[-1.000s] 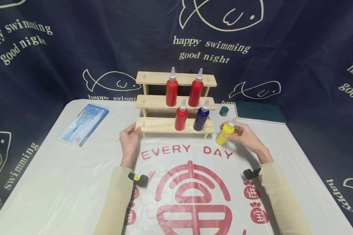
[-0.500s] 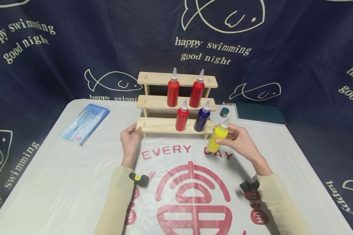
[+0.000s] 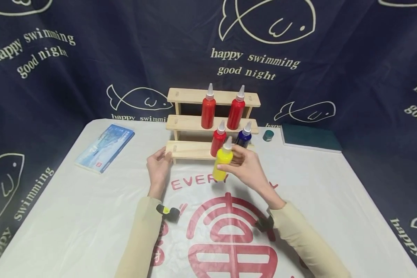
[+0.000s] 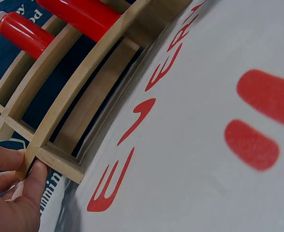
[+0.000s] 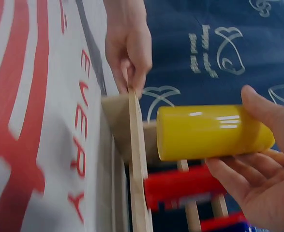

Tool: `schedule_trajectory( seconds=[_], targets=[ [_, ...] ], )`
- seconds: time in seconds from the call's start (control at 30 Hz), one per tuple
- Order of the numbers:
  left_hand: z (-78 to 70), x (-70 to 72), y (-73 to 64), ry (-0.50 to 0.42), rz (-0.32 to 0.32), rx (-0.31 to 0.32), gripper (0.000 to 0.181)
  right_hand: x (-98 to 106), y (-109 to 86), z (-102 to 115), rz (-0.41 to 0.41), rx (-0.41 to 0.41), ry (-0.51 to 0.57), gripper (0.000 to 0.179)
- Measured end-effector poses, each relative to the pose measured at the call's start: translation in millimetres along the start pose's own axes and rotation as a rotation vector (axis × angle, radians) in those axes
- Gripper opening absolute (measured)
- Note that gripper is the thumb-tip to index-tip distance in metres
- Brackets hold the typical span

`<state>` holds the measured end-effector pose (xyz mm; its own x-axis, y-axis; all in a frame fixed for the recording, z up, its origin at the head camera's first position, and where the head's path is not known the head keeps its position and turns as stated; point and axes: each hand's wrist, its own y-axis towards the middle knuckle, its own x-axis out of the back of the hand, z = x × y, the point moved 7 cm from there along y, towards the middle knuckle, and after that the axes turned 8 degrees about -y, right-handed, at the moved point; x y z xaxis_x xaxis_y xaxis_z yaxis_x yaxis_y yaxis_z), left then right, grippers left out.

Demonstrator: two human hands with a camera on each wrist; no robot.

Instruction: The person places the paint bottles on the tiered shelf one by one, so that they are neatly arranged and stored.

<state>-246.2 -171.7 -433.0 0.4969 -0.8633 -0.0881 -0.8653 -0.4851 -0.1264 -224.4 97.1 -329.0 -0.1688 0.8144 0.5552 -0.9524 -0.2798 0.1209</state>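
Note:
A three-tier wooden rack stands at the back of the table. My left hand pinches the left end of its lowest shelf, as the left wrist view also shows between thumb and fingers. In my right hand is a yellow squeeze bottle with a white pointed cap, held in front of the lowest shelf. Behind it on that shelf stand a red bottle and a dark blue bottle, the blue one partly hidden by my hand. Two more red bottles stand upright on the middle shelf.
A blue-covered book lies at the left of the table. Right of the rack are a small green jar and a dark green book. A dark fish-print curtain hangs behind. The white tablecloth has red print.
My right hand has carried the yellow bottle leftward, from right of the rack to in front of the lowest shelf. The left hand keeps its grip on the shelf end.

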Motion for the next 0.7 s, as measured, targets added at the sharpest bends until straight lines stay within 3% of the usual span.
schedule_trajectory(
  seconds=[0.3,0.5,0.7],
  targets=[
    [1.8,-0.5,1.7,-0.02,0.011,0.004,0.039,-43.0,32.8,25.0,-0.086,0.052,-0.021,0.048],
    [-0.3,-2.1,2.6,-0.027,0.017,-0.008,0.038,-57.8,57.2,34.3,-0.142,0.067,0.029,0.052],
    [0.7,-0.7,2.5,-0.008,0.015,-0.001,0.039,-68.4,71.4,33.8,-0.164,0.032,-0.039,0.05]
  ],
)
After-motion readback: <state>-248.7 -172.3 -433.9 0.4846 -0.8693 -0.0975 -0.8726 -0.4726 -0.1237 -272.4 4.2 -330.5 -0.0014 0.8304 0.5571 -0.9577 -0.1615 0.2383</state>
